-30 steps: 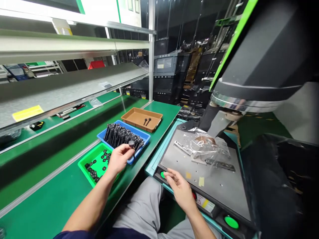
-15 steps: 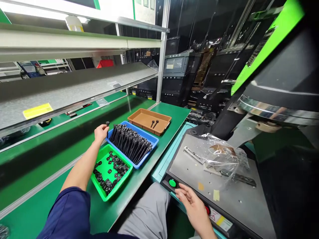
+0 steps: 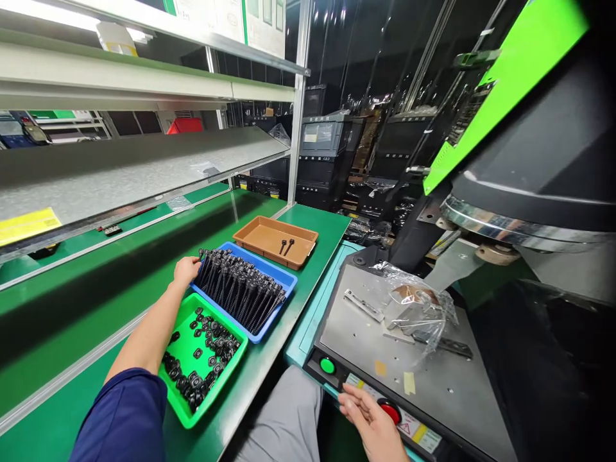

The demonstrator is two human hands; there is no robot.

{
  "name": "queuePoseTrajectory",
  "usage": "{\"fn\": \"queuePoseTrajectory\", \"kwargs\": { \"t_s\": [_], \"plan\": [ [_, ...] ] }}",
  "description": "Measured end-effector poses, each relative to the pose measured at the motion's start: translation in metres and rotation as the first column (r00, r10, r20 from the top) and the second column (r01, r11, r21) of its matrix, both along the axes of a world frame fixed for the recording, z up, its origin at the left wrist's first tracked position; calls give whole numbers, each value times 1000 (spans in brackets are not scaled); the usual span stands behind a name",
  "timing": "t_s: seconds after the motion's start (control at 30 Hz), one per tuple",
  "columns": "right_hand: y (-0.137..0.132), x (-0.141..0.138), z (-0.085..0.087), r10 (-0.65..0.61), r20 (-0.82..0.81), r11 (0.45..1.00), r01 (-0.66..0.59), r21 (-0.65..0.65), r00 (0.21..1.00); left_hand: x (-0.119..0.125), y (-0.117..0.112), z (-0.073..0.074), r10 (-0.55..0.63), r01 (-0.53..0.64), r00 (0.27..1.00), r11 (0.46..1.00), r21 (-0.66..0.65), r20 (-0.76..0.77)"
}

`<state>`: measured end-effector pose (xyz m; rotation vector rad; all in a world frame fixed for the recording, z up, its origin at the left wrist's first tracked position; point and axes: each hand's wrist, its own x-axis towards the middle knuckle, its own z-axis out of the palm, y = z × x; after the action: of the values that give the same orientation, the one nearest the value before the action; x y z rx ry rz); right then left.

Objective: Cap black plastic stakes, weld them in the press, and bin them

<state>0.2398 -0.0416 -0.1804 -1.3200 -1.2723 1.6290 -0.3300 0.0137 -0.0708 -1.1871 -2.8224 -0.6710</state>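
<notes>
My left hand [image 3: 187, 271] is pinched at the far left corner of the blue tray [image 3: 292, 277], its fingertips closed on a slim black bolt-like piece [image 3: 200, 255] with a wider head. Much of that piece is hidden by the fingers and its neighbours. Similar black ribbed pieces [image 3: 240, 282] stand packed and leaning in the tray. In front of it, a green tray [image 3: 188, 420] holds many small square black parts [image 3: 195, 380]. My right hand [image 3: 370, 417] hovers with loosely curled fingers, holding nothing, at the machine's front panel between a green button [image 3: 328, 366] and a red button [image 3: 389, 412].
Two black bolt-like pieces [image 3: 287, 246] lie in a brown tray [image 3: 255, 239] at the back. To the right stands a machine with a metal plate [image 3: 366, 350], plastic-wrapped fixture [image 3: 414, 308] and green-and-black head [image 3: 529, 154]. A sloping shelf [image 3: 144, 160] overhangs the green bench [image 3: 120, 282].
My left hand has lowered the held black piece to the end of the packed row in the blue tray. My right hand has moved slightly away from the green button. The head view has shifted.
</notes>
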Motion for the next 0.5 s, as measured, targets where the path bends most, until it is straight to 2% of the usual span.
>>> {"fn": "queuePoseTrajectory", "kwargs": {
  "t_s": [0.13,0.27,0.37,0.5],
  "plan": [
    [-2,12,-14,-67,3,998,67,-6,998,4,0,5,-54,54,999,997,-54,-4],
    [-6,24,-25,-130,3,991,130,-38,991,16,-4,16,-66,67,998,995,-70,18],
    [-10,31,-16,-192,16,981,192,-31,981,33,-15,25,-46,47,998,999,-27,31],
    [-17,50,9,-195,84,979,199,-48,977,61,-34,36,-10,8,999,998,55,41]
  ]
}}
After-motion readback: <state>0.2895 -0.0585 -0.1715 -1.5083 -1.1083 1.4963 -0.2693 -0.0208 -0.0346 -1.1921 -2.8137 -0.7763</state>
